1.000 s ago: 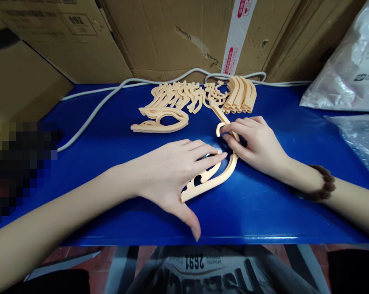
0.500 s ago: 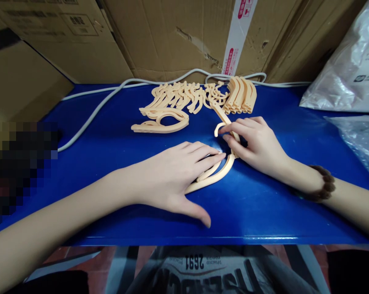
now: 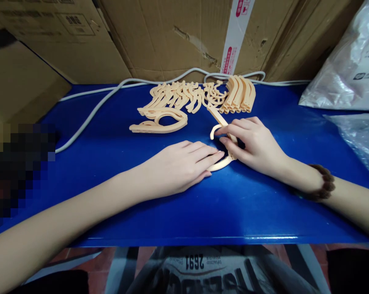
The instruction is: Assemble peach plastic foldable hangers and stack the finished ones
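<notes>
A cream plastic folding clothes hanger (image 3: 221,164) lies in front of me, one arm angled away and the other curving left under my left hand. My left hand (image 3: 184,165) is closed over that curved arm, palm down, fingers together and thumb tucked at the near side. My right hand (image 3: 251,141) grips the hanger near its middle joint, with index finger and thumb by the small hook (image 3: 213,132). Its fingers hide part of the joint.
Behind lie folded hangers (image 3: 159,126), a row of curved pieces (image 3: 175,96), loose hooks (image 3: 215,94) and stacked hanger arms (image 3: 239,94). A white cable (image 3: 92,122) runs along the cardboard boxes (image 3: 172,49). Plastic bags (image 3: 340,77) stand at the right of the blue table (image 3: 233,212).
My left thumb has come in from its spread position, and the hand has closed over the hanger's curved arm. The curved arm has swung slightly away from me; my right hand stays nearly in place.
</notes>
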The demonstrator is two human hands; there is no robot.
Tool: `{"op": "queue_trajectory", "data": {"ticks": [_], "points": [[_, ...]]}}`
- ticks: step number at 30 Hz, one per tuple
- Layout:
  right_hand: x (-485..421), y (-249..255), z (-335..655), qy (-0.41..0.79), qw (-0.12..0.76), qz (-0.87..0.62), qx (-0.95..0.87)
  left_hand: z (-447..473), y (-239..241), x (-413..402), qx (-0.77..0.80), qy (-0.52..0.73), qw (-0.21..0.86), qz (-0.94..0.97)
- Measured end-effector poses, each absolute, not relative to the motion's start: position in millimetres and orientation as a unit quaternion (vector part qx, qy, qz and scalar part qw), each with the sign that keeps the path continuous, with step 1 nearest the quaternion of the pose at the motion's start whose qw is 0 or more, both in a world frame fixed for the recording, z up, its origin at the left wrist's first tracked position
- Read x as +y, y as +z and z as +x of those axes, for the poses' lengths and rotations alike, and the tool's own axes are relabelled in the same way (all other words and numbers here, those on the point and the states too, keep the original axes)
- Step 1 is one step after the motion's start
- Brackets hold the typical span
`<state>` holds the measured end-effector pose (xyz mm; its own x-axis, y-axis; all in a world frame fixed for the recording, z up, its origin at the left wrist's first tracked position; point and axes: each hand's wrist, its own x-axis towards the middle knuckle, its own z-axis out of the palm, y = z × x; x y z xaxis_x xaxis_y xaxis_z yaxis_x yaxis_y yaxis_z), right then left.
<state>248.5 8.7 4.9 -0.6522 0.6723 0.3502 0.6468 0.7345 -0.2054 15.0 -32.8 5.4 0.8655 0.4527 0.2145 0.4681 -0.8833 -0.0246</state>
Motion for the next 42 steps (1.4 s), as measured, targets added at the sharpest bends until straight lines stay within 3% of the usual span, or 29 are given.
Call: {"op": "queue_trajectory", "data": {"ticks": [22, 42], "points": [[8.4, 5.5, 248.3, 0.050, 0.184, -0.360, -0.913, 13.6, 2.8, -27.3, -0.183, -0.134, 0.125, -0.966], [9.7, 3.4, 249.3, 0.031, 0.195, -0.328, -0.924, 13.4, -1.4, -24.8, -0.190, -0.133, 0.086, -0.969]]}}
